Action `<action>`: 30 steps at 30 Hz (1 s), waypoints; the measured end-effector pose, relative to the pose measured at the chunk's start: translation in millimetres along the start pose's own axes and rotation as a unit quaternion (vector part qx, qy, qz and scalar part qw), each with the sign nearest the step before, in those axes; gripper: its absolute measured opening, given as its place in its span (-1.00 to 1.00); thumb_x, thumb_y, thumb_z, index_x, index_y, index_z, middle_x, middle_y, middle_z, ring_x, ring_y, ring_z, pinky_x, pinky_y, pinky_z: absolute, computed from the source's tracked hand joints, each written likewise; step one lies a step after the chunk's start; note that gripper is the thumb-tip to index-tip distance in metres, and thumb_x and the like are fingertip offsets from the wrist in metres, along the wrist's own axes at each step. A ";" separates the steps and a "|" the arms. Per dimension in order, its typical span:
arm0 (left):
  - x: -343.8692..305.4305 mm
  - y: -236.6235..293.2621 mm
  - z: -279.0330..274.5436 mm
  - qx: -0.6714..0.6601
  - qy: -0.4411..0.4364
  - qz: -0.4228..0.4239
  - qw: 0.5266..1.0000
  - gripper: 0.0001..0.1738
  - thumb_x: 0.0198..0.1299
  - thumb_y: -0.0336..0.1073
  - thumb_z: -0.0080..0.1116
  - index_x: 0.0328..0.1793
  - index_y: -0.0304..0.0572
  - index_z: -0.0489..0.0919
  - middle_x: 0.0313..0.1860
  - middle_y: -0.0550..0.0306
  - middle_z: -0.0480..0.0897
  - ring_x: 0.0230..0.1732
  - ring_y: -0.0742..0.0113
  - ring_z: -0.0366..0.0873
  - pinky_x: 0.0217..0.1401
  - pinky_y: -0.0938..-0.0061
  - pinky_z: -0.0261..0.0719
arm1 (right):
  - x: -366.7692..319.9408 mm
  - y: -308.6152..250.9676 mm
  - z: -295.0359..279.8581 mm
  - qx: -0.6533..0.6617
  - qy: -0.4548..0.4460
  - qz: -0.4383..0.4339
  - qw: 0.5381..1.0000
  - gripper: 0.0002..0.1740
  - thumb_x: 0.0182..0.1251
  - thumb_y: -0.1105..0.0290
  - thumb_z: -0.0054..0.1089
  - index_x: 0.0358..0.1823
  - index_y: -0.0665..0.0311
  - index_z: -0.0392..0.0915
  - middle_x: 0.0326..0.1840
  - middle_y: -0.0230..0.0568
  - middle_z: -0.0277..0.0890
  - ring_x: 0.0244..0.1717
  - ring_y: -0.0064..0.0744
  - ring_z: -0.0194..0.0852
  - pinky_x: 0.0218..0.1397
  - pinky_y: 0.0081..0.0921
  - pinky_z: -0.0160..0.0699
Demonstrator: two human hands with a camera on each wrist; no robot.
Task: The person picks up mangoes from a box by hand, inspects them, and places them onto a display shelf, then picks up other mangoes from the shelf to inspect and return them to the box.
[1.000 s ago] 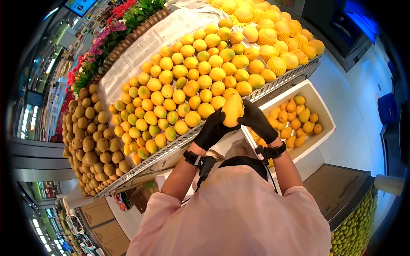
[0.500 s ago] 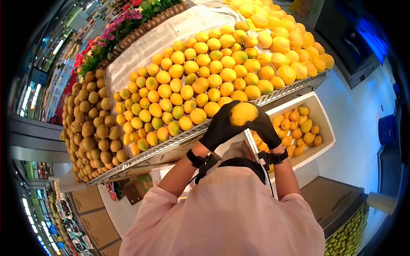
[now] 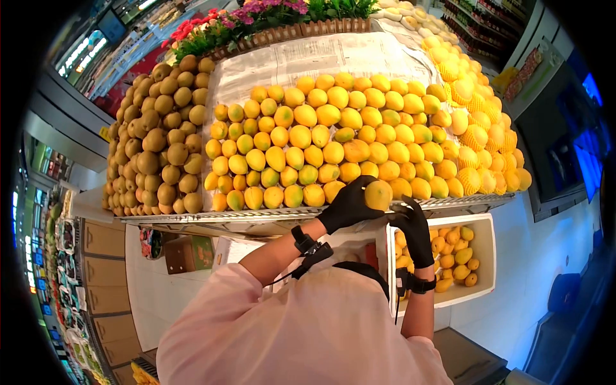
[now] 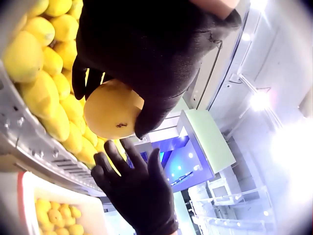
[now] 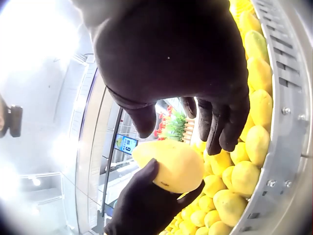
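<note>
A yellow mango [image 3: 378,195] is held in my black-gloved left hand [image 3: 345,208], near the front rail of the fruit stand. In the left wrist view the thumb and fingers grip the mango [image 4: 113,110], whose near end carries a small dark mark. My gloved right hand [image 3: 414,232] is just to the right of it, fingers spread and loosely bent with nothing in them. Seen from the right wrist, a gap lies between that hand [image 5: 171,63] and the mango [image 5: 171,166].
Rows of mangoes [image 3: 301,136] cover the stand behind a metal rail [image 3: 282,214]. Brown round fruit [image 3: 154,141] is piled at left, net-wrapped yellow fruit [image 3: 478,138] at right. Below the rail, a white foam box [image 3: 486,256] holds more mangoes. Flowers [image 3: 256,22] line the back.
Both hands were on the mango earlier; the right hand has since let go and moved off to its right. The mango has been turned over in the hands. The head view has swung round.
</note>
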State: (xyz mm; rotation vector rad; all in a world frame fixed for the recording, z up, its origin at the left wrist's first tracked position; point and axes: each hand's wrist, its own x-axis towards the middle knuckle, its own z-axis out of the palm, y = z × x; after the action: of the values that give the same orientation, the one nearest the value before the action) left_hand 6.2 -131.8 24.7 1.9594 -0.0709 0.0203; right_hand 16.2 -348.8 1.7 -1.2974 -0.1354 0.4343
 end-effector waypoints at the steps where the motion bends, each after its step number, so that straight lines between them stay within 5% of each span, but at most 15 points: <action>1: 5.0 -5.8 -13.9 0.004 -0.004 0.005 1.000 -0.15 -0.18 -0.10 0.59 0.22 -0.21 0.39 0.08 0.03 0.55 0.09 0.24 0.54 0.17 0.34 0.53 | 0.7 5.0 -3.1 0.010 0.018 0.006 1.000 -0.41 0.28 0.54 0.21 0.35 0.28 0.29 0.03 -0.15 0.50 -0.02 -0.42 0.52 0.02 -0.50 0.57; 6: 24.1 -33.2 -83.8 -0.005 0.092 0.076 0.993 -0.09 -0.22 -0.21 0.62 0.27 -0.20 0.32 0.10 0.07 0.50 0.14 0.28 0.49 0.21 0.37 0.51 | 0.8 20.8 -3.0 -0.040 0.071 0.042 0.996 -0.46 0.35 0.50 0.16 0.35 0.28 0.28 0.00 -0.12 0.52 -0.08 -0.38 0.58 -0.08 -0.47 0.64; 18: 47.8 -69.7 -274.6 -0.104 0.216 0.085 0.967 -0.22 -0.13 -0.19 0.58 0.22 -0.27 0.44 0.06 0.09 0.58 0.08 0.33 0.55 0.16 0.41 0.56 | 26.8 45.4 48.1 0.005 0.140 0.087 0.986 -0.46 0.32 0.43 0.19 0.32 0.25 0.30 -0.09 -0.08 0.60 -0.13 -0.30 0.66 -0.12 -0.46 0.68; 22: 62.2 -84.5 -351.1 0.080 0.258 0.092 0.958 -0.30 -0.06 -0.24 0.53 0.19 -0.26 0.43 0.05 0.08 0.56 0.09 0.28 0.53 0.17 0.41 0.53 | 38.1 52.6 65.6 0.013 0.149 0.105 0.983 -0.46 0.29 0.45 0.22 0.30 0.26 0.33 -0.11 -0.10 0.60 -0.16 -0.33 0.65 -0.15 -0.48 0.66; 24: 75.2 -107.8 -384.2 0.020 0.255 0.113 0.960 -0.28 -0.07 -0.27 0.53 0.22 -0.23 0.41 0.08 0.08 0.53 0.11 0.28 0.52 0.19 0.40 0.53 | 39.3 47.3 83.8 -0.009 0.151 0.091 0.984 -0.50 0.30 0.46 0.21 0.27 0.29 0.35 -0.12 -0.11 0.60 -0.19 -0.34 0.64 -0.16 -0.51 0.65; 28: 103.8 -147.4 -441.3 0.133 0.250 0.085 0.955 -0.17 -0.09 -0.28 0.53 0.35 -0.11 0.37 0.18 0.07 0.52 0.15 0.28 0.52 0.21 0.38 0.53 | 37.0 59.1 96.6 0.002 0.172 0.093 0.981 -0.53 0.32 0.43 0.17 0.25 0.33 0.38 -0.11 -0.12 0.60 -0.16 -0.35 0.64 -0.13 -0.51 0.64; 30: 118.7 -168.2 -458.3 0.185 0.242 0.084 0.949 -0.19 -0.22 -0.19 0.55 0.26 -0.01 0.45 0.08 0.04 0.62 0.09 0.13 0.60 0.16 0.31 0.56 | 32.6 63.4 102.2 -0.014 0.185 0.088 0.979 -0.56 0.33 0.42 0.17 0.22 0.35 0.40 -0.11 -0.14 0.60 -0.16 -0.36 0.64 -0.12 -0.51 0.63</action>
State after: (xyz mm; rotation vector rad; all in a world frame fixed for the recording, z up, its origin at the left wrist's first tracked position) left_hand 143.3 350.9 49.1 2.2609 0.0972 0.6665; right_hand -3.4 -231.3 -35.1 -1.4020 0.2889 0.3343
